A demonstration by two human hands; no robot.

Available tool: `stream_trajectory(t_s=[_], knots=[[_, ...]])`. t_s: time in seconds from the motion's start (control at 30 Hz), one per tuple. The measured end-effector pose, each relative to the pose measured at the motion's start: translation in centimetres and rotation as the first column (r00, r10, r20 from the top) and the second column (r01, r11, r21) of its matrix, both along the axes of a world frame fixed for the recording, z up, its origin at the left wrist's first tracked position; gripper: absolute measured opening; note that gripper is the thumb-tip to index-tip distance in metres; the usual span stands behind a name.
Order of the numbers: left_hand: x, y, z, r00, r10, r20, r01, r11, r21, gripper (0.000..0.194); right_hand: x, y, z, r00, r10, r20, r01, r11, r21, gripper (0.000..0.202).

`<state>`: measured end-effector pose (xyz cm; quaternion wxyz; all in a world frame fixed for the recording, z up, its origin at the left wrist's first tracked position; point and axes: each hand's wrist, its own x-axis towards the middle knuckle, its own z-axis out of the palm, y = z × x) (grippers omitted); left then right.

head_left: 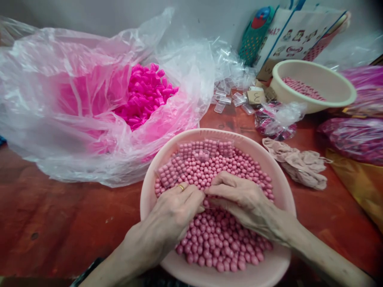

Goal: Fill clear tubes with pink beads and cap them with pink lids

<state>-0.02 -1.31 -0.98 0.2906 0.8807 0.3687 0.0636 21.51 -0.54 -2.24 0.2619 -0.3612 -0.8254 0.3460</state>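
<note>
A pale pink plastic basin (151, 175) in front of me holds a heap of round pink beads (221, 239). Small clear plastic cases (172, 171) filled with rows of the same beads lie on the heap along its far and left sides. My left hand (178, 205), with a ring on one finger, is over the left part of the beads, its fingers curled together. From the other side my right hand (242, 199) meets it, thumb and fingertips pinched. The fingertips come together over the middle of the basin, and they hide what is between them.
A large clear plastic bag (74, 147) of bright pink pieces (146, 95) stands open at the left. Behind are empty clear cases (221, 101) and a cream bowl (338, 89) with beads. A beige cloth (302, 163) and wrapped purple bundles (356, 137) lie at the right.
</note>
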Motion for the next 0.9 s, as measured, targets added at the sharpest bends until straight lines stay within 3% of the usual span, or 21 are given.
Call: stream_trajectory(t_s=[0.37,0.53,0.63,0.77,0.9], knots=[[-1.2,0.6,-0.8,0.990,0.107,0.090,-0.089,0.978,-0.191,0.014,-0.3,-0.5,0.3,0.998,0.061,-0.007,-0.061,0.998,-0.025,0.021],[-0.9,0.5,-0.4,0.979,0.148,0.139,-0.108,0.959,-0.262,0.017,-0.8,-1.1,0.0,0.982,0.115,0.150,-0.123,0.991,0.044,0.023],[-0.5,0.6,0.1,0.973,0.174,0.153,-0.127,0.953,-0.274,0.018,-0.8,-1.0,-0.1,0.990,0.018,0.138,-0.035,0.992,0.120,0.020],[-0.2,1.0,1.0,0.932,0.327,0.158,-0.255,0.899,-0.357,0.015,-0.6,-0.3,0.1,0.978,-0.196,0.068,0.188,0.977,0.100,0.020],[-0.2,1.3,1.1,0.850,0.458,0.260,-0.298,0.826,-0.479,0.012,-0.5,-0.3,0.4,0.982,-0.191,-0.011,0.191,0.981,0.032,0.022]])
